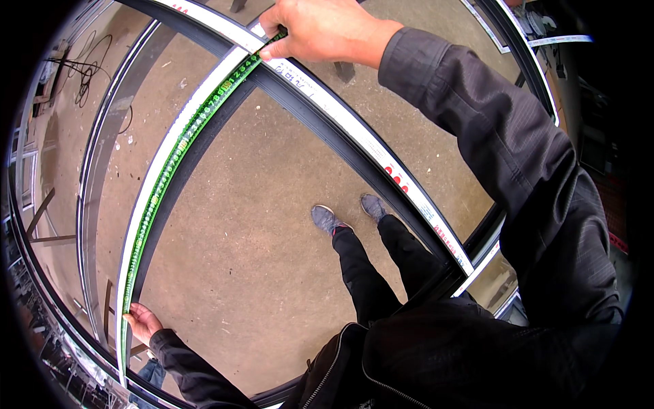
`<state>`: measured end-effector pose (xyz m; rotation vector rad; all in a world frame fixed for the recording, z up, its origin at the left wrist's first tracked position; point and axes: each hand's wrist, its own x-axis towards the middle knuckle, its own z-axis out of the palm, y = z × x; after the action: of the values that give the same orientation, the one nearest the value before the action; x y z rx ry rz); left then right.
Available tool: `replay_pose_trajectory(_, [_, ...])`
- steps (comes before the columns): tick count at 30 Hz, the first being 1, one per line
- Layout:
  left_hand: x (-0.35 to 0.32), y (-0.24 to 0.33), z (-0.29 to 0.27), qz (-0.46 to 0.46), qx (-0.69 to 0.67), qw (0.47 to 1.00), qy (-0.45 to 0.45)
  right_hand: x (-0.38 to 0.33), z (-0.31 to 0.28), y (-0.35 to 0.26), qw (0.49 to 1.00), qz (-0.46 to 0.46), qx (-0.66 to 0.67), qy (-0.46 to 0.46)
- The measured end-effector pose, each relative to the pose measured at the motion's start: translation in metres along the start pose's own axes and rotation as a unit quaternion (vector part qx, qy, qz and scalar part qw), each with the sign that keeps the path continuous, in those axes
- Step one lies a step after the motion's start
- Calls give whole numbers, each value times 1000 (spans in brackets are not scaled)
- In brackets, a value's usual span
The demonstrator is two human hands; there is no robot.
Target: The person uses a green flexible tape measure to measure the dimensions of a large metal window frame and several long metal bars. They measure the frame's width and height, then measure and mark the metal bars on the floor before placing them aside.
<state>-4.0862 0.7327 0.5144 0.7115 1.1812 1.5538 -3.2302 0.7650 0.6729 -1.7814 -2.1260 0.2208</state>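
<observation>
A green tape measure blade point(174, 158) lies along a white-faced bar of a large dark window frame point(163, 140). At the top, my right hand point(320, 31) pinches the blade's end between thumb and fingers, where this bar meets a crossing bar point(327, 109). Far down the same bar at the lower left, my left hand point(143, 323) has its fingers closed on the blade against the bar's edge. The blade runs on a little beyond that hand. No tape case shows clearly.
Brown concrete floor point(252, 225) shows through the frame's openings, with my shoes point(327, 219) standing inside one. More dark frame bars point(85, 184) curve along the left. Black cables point(85, 68) lie on the floor at the upper left. Another person's jeans point(152, 371) show at the lower left.
</observation>
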Motion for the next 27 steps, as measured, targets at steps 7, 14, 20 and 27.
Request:
replay_pose_trajectory(7, [-10,-16,57,-92,-153,981,75,-4,-7,-1,997,51,-6,-51])
replay_pose_trajectory(14, [0,-4,5,-2,-3,1000,26,3,-2,-2,999,28,12,-41])
replay_pose_trajectory(20, [5,-14,-1,1,-46,999,8,4,-3,-4,998,36,5,-52])
replay_pose_trajectory(27, [12,3,-27,93,208,973,22,10,-2,-7,997,43,19,-56])
